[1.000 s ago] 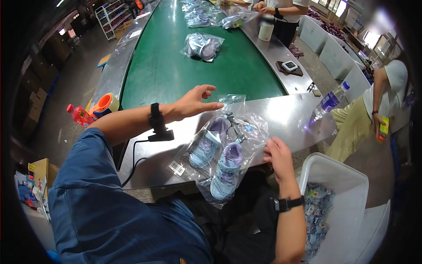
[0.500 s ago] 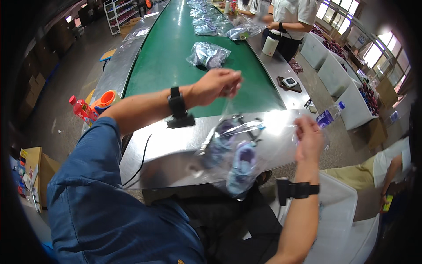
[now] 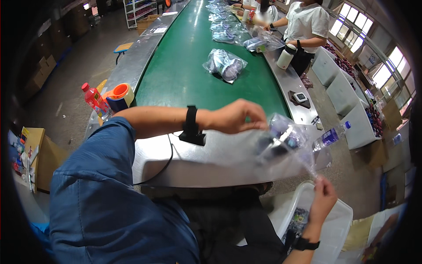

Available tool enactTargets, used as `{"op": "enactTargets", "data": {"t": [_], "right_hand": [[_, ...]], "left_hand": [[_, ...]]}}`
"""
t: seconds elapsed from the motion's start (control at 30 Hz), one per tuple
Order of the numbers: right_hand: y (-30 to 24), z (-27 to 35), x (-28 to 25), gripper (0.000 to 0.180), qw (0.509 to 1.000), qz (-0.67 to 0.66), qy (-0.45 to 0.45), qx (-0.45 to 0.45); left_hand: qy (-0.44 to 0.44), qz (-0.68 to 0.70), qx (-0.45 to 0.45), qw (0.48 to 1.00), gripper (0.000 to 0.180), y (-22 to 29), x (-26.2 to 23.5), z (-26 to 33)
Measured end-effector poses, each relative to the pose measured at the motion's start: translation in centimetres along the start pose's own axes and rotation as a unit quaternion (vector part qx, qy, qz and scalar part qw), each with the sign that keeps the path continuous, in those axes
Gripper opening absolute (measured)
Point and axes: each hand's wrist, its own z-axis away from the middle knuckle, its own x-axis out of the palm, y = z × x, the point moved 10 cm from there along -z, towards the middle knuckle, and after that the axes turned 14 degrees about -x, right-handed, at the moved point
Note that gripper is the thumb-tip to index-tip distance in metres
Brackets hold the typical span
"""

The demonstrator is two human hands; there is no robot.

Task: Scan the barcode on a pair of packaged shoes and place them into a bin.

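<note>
A clear plastic bag (image 3: 295,148) hangs over the right part of the metal table, blurred by motion. Inside it is a pair of small purple and blue shoes (image 3: 280,130), partly smeared. My left hand (image 3: 239,118) is closed at the bag's left side, its thumb and fingers pinched together. At the lower right, my right hand (image 3: 323,196) pinches the bag's twisted, stretched end above a white bin. Farther off, another bagged pair of shoes (image 3: 225,65) lies on the green conveyor belt.
The metal table (image 3: 198,169) is before me, a black cable (image 3: 169,160) across it. A purple-labelled bottle (image 3: 330,137) stands right; a red-capped bottle (image 3: 94,100) and tape dispenser (image 3: 119,94) left. A white bin (image 3: 345,211) is beside me. Co-workers (image 3: 307,26) stand along the belt.
The bag of shoes has swung up and right from the table's middle. My left hand has shifted right and lower; my right hand has dropped toward the bin. The whole view has turned slightly.
</note>
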Motion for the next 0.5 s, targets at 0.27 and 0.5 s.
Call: {"op": "enactTargets", "data": {"t": [0.27,0.5], "right_hand": [[-2.9,7.8,1.6,0.014,0.99,0.05,-0.125,-0.044],[-9.2,6.6,3.9,0.023,0.984,0.11,-0.098,-0.098]], "left_hand": [[-0.092,-0.054,0.01,0.994,0.018,0.6,3.8,9.3],[0.013,0.177,-0.411,0.894,0.032,-10.4,4.0,13.1]]}}
